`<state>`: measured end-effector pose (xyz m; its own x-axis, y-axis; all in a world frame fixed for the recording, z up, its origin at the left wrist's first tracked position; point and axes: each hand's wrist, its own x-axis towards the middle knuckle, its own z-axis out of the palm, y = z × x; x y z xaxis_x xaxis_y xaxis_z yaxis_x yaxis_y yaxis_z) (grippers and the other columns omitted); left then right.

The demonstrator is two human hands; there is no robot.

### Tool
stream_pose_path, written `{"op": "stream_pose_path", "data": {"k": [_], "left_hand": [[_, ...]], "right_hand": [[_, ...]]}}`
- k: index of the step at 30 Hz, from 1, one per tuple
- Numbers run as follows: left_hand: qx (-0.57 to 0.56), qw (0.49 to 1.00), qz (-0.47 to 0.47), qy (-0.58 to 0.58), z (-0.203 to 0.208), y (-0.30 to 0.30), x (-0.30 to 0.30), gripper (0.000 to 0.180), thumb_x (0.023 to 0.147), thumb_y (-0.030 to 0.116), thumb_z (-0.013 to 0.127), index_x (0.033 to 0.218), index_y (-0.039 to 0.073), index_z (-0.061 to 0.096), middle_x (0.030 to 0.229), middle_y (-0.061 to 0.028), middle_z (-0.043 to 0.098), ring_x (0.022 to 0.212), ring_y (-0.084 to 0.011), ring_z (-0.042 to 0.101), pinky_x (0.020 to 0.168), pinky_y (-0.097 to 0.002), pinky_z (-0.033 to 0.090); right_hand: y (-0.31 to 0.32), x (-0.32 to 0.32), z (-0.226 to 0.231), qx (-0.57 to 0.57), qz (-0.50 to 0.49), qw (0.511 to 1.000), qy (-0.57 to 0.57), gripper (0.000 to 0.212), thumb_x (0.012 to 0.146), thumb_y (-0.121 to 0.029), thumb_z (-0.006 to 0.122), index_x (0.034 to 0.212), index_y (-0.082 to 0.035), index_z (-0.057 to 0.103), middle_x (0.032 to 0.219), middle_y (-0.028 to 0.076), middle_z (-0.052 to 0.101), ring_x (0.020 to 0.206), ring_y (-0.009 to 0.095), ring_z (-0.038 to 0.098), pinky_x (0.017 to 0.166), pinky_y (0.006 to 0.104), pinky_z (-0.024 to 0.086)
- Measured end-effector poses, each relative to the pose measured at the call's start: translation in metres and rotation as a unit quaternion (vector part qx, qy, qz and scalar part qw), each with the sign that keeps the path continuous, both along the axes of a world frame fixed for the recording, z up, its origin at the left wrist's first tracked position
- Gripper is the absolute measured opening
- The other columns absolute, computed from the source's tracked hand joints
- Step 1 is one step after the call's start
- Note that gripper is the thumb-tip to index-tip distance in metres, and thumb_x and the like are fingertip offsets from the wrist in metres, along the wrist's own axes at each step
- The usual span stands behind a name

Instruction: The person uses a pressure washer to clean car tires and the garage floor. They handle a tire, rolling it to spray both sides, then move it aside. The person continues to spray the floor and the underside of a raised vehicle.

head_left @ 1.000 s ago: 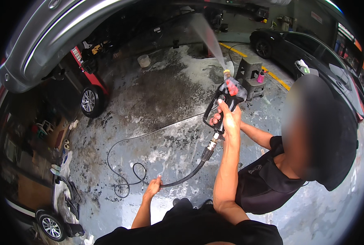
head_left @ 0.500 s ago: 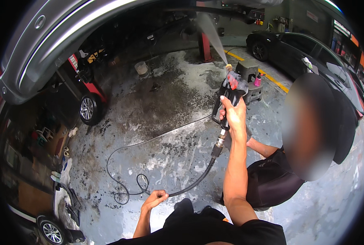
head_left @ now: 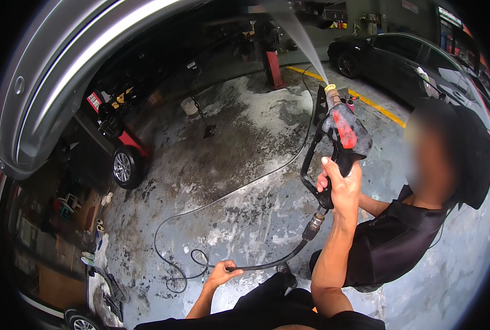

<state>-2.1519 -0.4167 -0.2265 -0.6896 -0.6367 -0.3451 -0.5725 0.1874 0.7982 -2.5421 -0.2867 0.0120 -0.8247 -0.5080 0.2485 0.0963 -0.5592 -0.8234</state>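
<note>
My right hand (head_left: 341, 184) grips the handle of a black and red pressure washer gun (head_left: 339, 135), held up high. A narrow jet of water (head_left: 297, 34) shoots from its yellow-tipped nozzle up toward the underside of a raised grey car (head_left: 52, 82). Low down, my left hand (head_left: 221, 272) closes around the black hose (head_left: 256, 268) that runs from the gun's base. The hose loops on over the wet, foamy concrete floor (head_left: 228, 159). A person in a black shirt (head_left: 399, 242) crouches close by on my right.
A red car (head_left: 121, 157) stands under the raised one at left. A red lift post (head_left: 272, 66) rises at the back, a white bucket (head_left: 189, 105) sits near it, and a black car (head_left: 410, 63) is parked far right beyond a yellow floor line.
My right hand has lifted the gun higher and swung it right, the jet still spraying upward. My left hand has closed on the hose. The view has tilted up.
</note>
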Motion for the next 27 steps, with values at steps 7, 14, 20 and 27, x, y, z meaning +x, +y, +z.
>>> {"op": "stream_pose_path", "data": {"k": [7,14,20,27], "left_hand": [[-0.008,0.999,0.007,-0.034,0.011,-0.03,-0.034,0.041,0.075,0.038,0.086,0.077,0.003,0.064,0.071,-0.0002,0.062,0.069,-0.0106,0.051,0.064,-0.0308,0.044],[-0.038,0.998,-0.02,-0.055,0.006,-0.055,-0.048,0.046,0.073,0.042,0.087,0.075,0.003,0.063,0.071,-0.002,0.061,0.068,-0.0118,0.051,0.064,-0.0316,0.044],[-0.049,0.993,-0.068,-0.088,0.006,-0.076,-0.07,0.05,0.071,0.047,0.086,0.078,0.002,0.065,0.07,-0.0039,0.062,0.069,-0.0135,0.055,0.066,-0.0324,0.046],[-0.073,0.993,-0.053,-0.08,0.015,-0.079,-0.09,0.052,0.071,0.049,0.086,0.08,0.001,0.066,0.071,-0.0051,0.064,0.069,-0.0144,0.057,0.065,-0.0333,0.048]], "right_hand": [[-0.037,-0.023,-0.004,0.012,0.022,1.0,0.017,0.03,0.089,-0.009,0.069,0.108,-0.001,0.047,0.07,0.004,0.051,0.051,0.011,0.05,0.043,0.0279,0.043],[-0.056,-0.033,-0.015,0.01,0.045,0.999,0.018,0.025,0.089,-0.006,0.067,0.106,0.006,0.051,0.068,0.003,0.055,0.05,0.008,0.052,0.044,0.0254,0.044],[-0.075,-0.035,-0.007,0.065,0.141,0.984,0.085,0.026,0.088,-0.007,0.067,0.107,0.006,0.054,0.067,0.0,0.054,0.051,0.006,0.051,0.044,0.0239,0.043],[-0.125,-0.05,-0.021,0.124,-0.072,0.957,0.25,0.026,0.088,-0.012,0.066,0.107,0.004,0.056,0.073,0.004,0.058,0.05,0.007,0.05,0.044,0.0265,0.043]]}}
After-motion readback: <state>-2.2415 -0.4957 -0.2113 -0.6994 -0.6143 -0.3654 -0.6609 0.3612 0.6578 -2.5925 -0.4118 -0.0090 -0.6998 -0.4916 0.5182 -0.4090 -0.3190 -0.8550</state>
